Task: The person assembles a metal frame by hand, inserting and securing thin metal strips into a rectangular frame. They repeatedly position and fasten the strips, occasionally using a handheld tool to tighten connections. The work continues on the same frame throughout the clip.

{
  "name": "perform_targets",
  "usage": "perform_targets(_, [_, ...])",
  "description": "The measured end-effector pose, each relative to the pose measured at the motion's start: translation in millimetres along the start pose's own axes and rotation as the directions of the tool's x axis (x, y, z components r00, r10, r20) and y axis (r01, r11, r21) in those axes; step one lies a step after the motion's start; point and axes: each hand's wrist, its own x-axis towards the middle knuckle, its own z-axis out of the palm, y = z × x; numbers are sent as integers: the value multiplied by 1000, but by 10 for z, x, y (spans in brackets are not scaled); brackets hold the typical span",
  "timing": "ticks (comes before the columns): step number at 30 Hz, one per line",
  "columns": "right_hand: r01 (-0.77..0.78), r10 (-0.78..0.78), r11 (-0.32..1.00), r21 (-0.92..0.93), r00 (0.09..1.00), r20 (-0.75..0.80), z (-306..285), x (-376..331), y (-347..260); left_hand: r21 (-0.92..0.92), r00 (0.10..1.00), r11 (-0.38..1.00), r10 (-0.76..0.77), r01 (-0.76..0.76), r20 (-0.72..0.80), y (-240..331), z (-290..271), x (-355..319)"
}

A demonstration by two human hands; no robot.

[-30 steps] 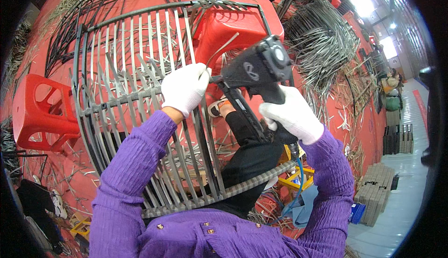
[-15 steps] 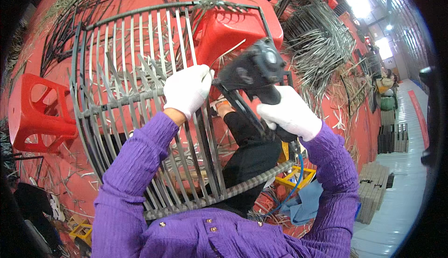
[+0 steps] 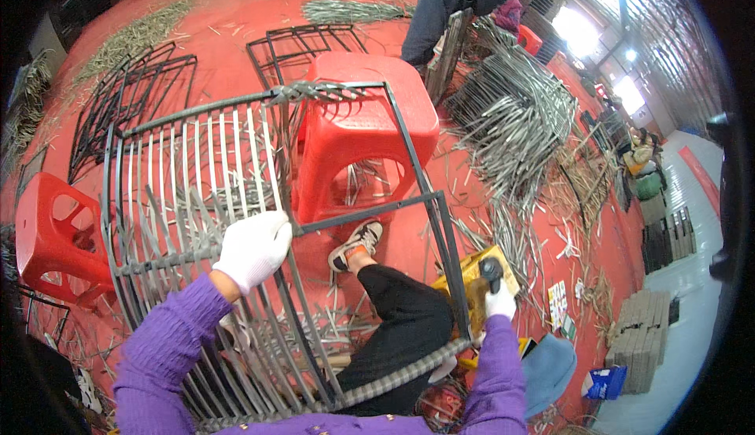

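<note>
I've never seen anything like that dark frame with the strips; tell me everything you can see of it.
The dark frame looks like metal bars joined into a bent, open shape. Flat grey strips run side by side across its left part; the right part is mostly bare. A grey checkered wrapping covers its near edge. It lies tilted before the person, overlapping a red stool; whether it rests there is unclear. The white-gloved left hand is closed at its middle crossbar.

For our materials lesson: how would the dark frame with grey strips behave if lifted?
The frame would probably stay stiff: its bars join at corners. It may be light for its size, being mostly gaps. The grey strips likely flex: they look thin, some with loose ends.
</note>
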Motion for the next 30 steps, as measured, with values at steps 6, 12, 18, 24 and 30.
perform_targets(6, [33, -33, 999, -1, 997, -64, 641, -323, 16, -33, 906, 996, 89, -83, 413, -347, -170, 264])
perform_targets(12, [398, -133, 678, 618, 893, -429, -869, -610, -744, 342, 918, 933, 228, -110, -325, -925, -398, 1460])
perform_targets(18, [409, -805, 293, 864, 593, -7, -1171, -1548, -2341, 150, 996, 987, -56, 65, -65, -1343, -312, 2121])
perform_targets(24, [205, -865, 360, 910, 438, 244, -464, -1411, -4160, -118, 925, 987, 57, -108, -375, -1574, -137, 2038])
perform_targets(30, [-242, -772, -303, 922, 629, -88, -325, -919, -5742, -451, 988, 879, -133, 155, 81, -1679, -413, 2455])
